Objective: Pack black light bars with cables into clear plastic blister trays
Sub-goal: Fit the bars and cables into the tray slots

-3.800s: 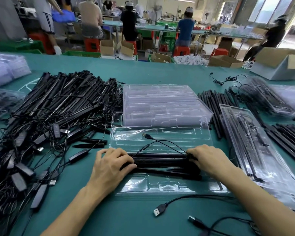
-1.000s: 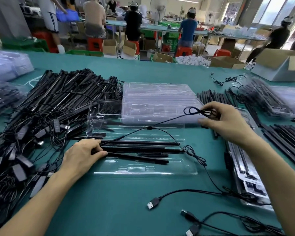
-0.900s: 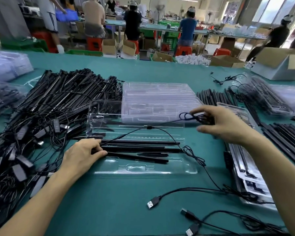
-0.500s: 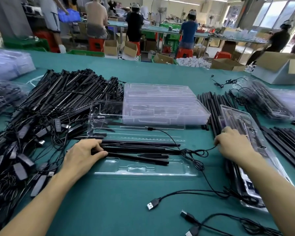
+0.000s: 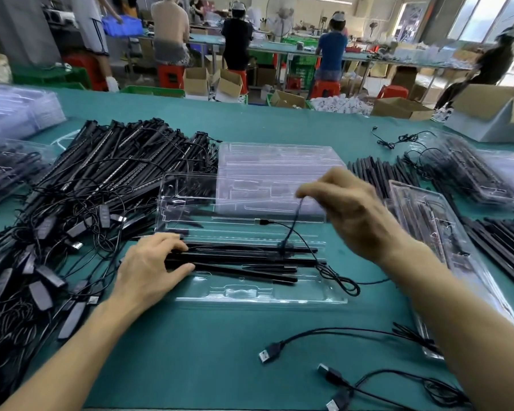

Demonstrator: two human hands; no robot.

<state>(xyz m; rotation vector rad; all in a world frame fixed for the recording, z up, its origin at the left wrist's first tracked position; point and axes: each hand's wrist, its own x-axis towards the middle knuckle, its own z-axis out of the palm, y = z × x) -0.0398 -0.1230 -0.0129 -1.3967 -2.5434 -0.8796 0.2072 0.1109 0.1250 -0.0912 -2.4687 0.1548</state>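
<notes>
Our left grip holds black light bars in the clear blister tray; our blurred right grip apparently pinches a cable aloft.

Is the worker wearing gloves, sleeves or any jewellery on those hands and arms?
No gloves: the left hand and right hand are bare. The left forearm and right forearm are bare too, with no sleeve in view. No watch, ring or wristband shows.
</notes>
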